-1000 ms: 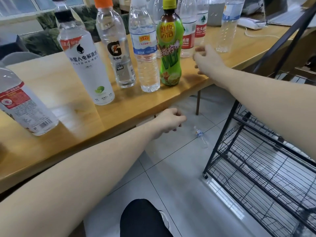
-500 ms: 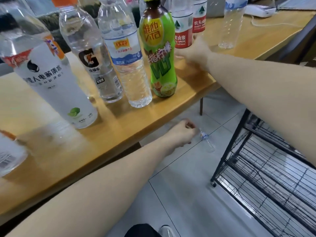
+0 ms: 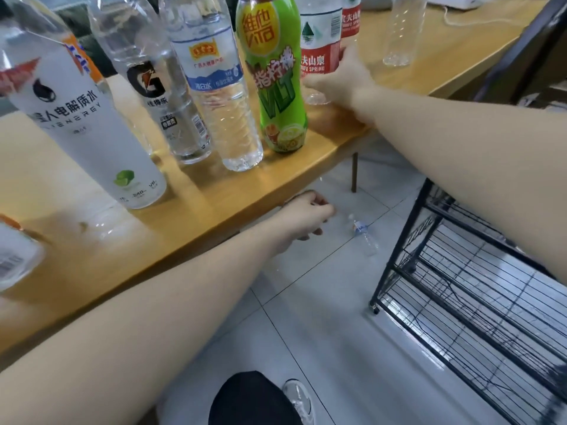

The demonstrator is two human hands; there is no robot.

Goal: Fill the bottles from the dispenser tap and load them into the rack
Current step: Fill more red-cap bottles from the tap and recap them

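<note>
Gripping the clear red-labelled plastic water bottle on the wooden table, the right hand is judged to be picking up for filling; left hand loosely curled, holding nothing; next, lift clear toward a tap unseen here.

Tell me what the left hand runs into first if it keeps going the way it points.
Probably the small bottle lying on the floor tiles. The left hand, fingers curled and holding nothing, points at it from below the table edge. Depth is unclear, so it might pass above.
</note>
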